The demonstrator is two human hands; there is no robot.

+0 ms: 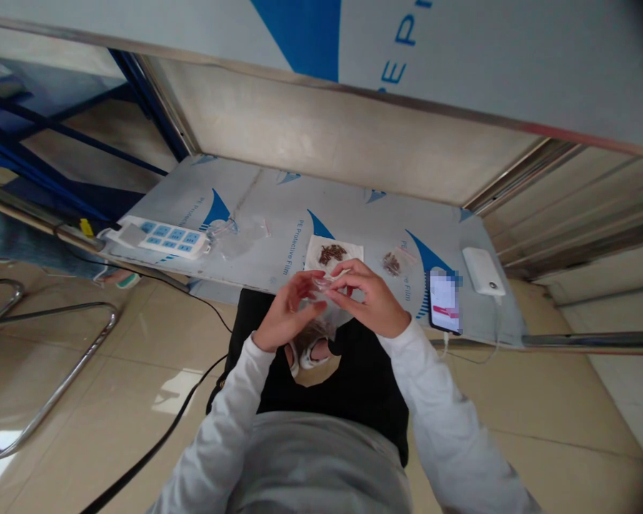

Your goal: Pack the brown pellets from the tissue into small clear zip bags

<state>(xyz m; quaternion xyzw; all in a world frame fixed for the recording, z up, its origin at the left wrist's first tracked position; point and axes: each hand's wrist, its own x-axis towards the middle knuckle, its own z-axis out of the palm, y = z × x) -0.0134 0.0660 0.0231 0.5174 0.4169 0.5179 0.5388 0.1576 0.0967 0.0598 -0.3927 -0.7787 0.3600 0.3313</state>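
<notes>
Over my lap, at the front edge of the shelf, both hands are at a clear plastic bag (324, 321) that hangs down between them. My left hand (292, 310) has its curled fingers at the bag's upper left edge. From the other side, my right hand (369, 296) pinches the top of the bag between thumb and fingers. What is inside the bag cannot be made out. Just beyond my fingers lies a white square tray (356, 253) bearing a pile of small brown pieces, perhaps screws (331, 253). Right of it rests a small clear bag of similar pieces (392, 263).
A white power strip (174, 239) and loose clear bags (236, 239) lie on the left of the film-covered shelf (278, 207). On the right are a phone (444, 300) and a white power bank (483, 271) with cables. An upper panel (487, 64) overhangs the shelf.
</notes>
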